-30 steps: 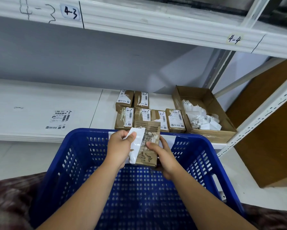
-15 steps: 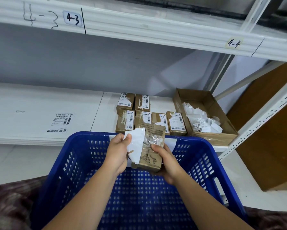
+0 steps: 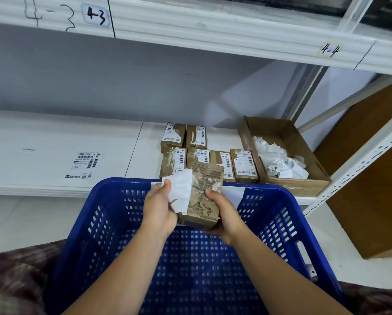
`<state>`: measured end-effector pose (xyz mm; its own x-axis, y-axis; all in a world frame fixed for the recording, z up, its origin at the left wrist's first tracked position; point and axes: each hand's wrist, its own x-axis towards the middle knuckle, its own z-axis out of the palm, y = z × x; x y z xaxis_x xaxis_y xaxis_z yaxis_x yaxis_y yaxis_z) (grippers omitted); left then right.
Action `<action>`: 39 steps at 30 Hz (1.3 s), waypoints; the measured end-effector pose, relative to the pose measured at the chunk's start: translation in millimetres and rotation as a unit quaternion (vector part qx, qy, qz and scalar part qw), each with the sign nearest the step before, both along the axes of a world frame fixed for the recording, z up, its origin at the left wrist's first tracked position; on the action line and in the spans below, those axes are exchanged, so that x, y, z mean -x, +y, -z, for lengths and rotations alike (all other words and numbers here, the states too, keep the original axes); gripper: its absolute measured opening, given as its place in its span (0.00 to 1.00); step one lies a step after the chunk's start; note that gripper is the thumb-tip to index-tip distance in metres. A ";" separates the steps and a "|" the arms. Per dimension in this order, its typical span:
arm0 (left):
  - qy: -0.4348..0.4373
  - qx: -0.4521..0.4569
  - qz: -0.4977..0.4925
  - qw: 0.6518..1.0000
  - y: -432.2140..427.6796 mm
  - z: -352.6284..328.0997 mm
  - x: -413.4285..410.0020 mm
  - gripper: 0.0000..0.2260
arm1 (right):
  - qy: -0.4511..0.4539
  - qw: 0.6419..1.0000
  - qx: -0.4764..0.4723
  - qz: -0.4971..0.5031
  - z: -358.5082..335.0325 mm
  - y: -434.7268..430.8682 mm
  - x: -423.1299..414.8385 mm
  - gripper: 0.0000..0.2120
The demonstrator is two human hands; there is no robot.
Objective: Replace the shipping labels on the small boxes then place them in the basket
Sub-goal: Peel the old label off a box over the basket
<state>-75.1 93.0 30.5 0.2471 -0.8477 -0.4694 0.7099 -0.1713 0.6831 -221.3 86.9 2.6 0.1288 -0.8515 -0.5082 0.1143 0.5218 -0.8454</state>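
Observation:
A small brown box (image 3: 204, 201) with torn label remains on its top is held above the blue basket (image 3: 113, 214). My right hand (image 3: 224, 212) grips the box from its right side and underneath. My left hand (image 3: 160, 208) pinches a white label (image 3: 181, 192) that is peeled partly off the box's left side, its blank back facing me. Several more small labelled boxes (image 3: 197, 153) lie in two rows on the white shelf (image 3: 54, 142) behind the basket.
An open cardboard box (image 3: 281, 130) holding crumpled white label scraps (image 3: 279, 162) stands at the right of the shelf. A sheet of labels (image 3: 83, 164) lies flat on the shelf at the left. A white rack post (image 3: 360, 160) slants down on the right.
The left hand has peeled the white label further off the box, lifting it up and to the left. The box has tilted slightly in the right hand.

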 end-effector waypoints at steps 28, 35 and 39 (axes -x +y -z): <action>-0.381 0.025 0.084 0.920 9.6 -22.0 10.6 0.24 | 0.258 0.957 0.128 0.028 -32.1 9.4 -42.0 0.56; -0.400 0.011 -0.007 0.917 5.7 -19.3 -2.5 0.10 | 0.203 0.970 0.129 0.037 -32.0 8.5 -41.6 0.55; -0.362 0.000 0.000 0.932 3.4 -25.4 -6.1 0.07 | 0.111 0.987 0.100 0.064 -30.1 5.2 -32.4 0.39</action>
